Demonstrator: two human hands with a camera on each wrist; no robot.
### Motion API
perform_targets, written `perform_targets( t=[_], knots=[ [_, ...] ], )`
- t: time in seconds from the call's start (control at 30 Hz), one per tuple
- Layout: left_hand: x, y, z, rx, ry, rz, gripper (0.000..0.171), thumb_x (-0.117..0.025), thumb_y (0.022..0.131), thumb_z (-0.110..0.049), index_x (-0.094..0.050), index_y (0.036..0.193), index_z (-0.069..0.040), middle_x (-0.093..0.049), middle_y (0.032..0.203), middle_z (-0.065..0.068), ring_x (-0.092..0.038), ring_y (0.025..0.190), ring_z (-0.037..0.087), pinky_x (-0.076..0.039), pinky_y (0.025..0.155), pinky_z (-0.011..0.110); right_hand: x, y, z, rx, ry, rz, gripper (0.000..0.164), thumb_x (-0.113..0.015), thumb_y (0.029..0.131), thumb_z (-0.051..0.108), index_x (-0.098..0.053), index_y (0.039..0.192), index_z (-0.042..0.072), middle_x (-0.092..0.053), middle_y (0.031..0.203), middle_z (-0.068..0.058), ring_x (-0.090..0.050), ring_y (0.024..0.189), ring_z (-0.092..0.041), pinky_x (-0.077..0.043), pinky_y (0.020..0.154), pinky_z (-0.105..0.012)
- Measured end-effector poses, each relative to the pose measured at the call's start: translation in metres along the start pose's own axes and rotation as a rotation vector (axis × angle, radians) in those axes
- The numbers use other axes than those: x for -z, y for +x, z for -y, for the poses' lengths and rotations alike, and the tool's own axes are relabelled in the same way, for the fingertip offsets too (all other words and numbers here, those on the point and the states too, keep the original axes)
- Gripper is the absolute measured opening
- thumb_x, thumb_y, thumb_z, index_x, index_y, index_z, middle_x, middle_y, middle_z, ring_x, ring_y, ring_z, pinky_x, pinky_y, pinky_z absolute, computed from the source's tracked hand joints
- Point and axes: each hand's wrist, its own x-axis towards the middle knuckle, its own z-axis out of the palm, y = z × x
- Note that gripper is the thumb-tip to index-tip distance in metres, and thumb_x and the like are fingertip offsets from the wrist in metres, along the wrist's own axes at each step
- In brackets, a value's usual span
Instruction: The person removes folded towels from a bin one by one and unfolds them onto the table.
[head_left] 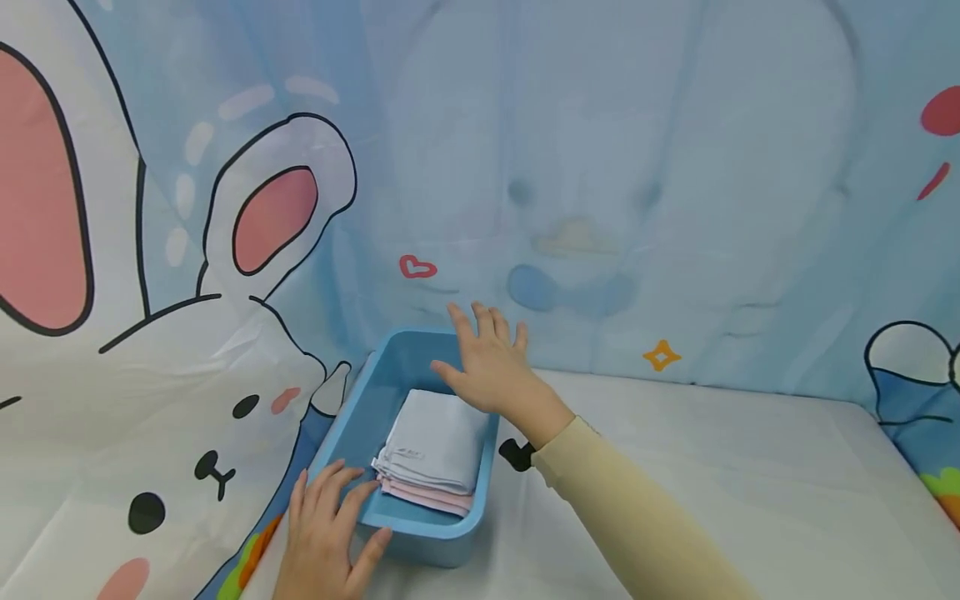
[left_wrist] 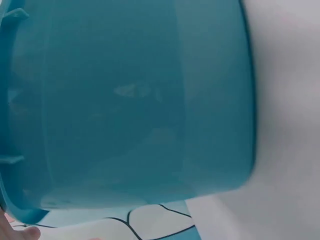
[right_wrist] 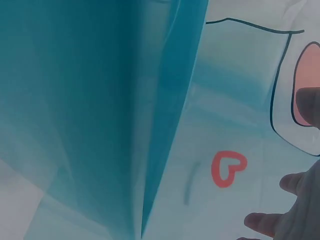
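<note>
A light blue plastic bin (head_left: 423, 547) stands on the white surface in the head view. Inside lies a stack of folded cloths, a pale one (head_left: 441, 437) on top and pink ones (head_left: 427, 496) beneath. My left hand (head_left: 322, 533) is at the bin's near left corner, fingers loosely bent over the rim, thumb spread by the front wall. My right hand (head_left: 491, 367) hovers over the far right rim, fingers spread, holding nothing. The left wrist view is filled by the bin's outer wall (left_wrist: 125, 110); the right wrist view shows its side (right_wrist: 65, 90) and my fingers (right_wrist: 265, 222) apart from it.
A blue backdrop (head_left: 675, 208) with cartoon prints rises right behind the bin. A rabbit-print sheet (head_left: 172, 433) stands close on its left. The white surface (head_left: 675, 483) stretches to the right, under my right sleeve (head_left: 637, 517).
</note>
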Motion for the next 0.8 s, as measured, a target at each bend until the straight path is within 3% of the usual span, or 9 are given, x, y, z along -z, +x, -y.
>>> perform_targets(
  t=[0.27,0.5,0.7,0.8],
  knots=[
    [-0.008,-0.004,0.002,0.001,-0.007,0.007,0.05,-0.069,0.098,-0.058,-0.072,0.124,-0.015,-0.065,0.131,0.01,-0.051,0.136,0.036,-0.032,0.111,0.08,0.004,0.015,0.006,-0.022,-0.024,0.035,0.092,-0.053,0.105,0.066,-0.007,0.175,0.028,-0.011,0.18,-0.017,-0.009,0.167,-0.044,-0.004,0.128,-0.078],
    [-0.009,-0.007,0.004,-0.008,0.023,0.01,0.055,-0.075,0.092,-0.06,-0.07,0.12,-0.014,-0.063,0.125,0.01,-0.05,0.131,0.034,-0.033,0.11,0.076,0.007,0.026,0.018,-0.018,-0.035,0.035,0.093,-0.054,0.103,0.068,-0.01,0.175,0.028,-0.012,0.181,-0.015,-0.01,0.167,-0.041,-0.004,0.129,-0.077],
    [-0.01,-0.009,0.006,-0.016,0.048,0.0,0.07,-0.038,0.105,-0.074,-0.067,0.12,-0.012,-0.06,0.125,0.011,-0.046,0.132,0.034,-0.024,0.119,0.069,-0.001,0.039,0.033,-0.028,-0.04,0.065,0.093,-0.053,0.104,0.069,-0.009,0.175,0.029,-0.014,0.18,-0.015,-0.012,0.167,-0.04,-0.006,0.129,-0.077],
    [-0.011,-0.01,0.007,-0.036,0.05,-0.039,0.072,-0.032,0.107,-0.072,-0.066,0.118,-0.01,-0.059,0.123,0.013,-0.046,0.13,0.036,-0.022,0.118,0.069,-0.006,0.045,0.04,-0.037,-0.035,0.095,0.093,-0.054,0.104,0.068,-0.009,0.175,0.028,-0.016,0.18,-0.015,-0.013,0.167,-0.04,-0.007,0.128,-0.077]
  ],
)
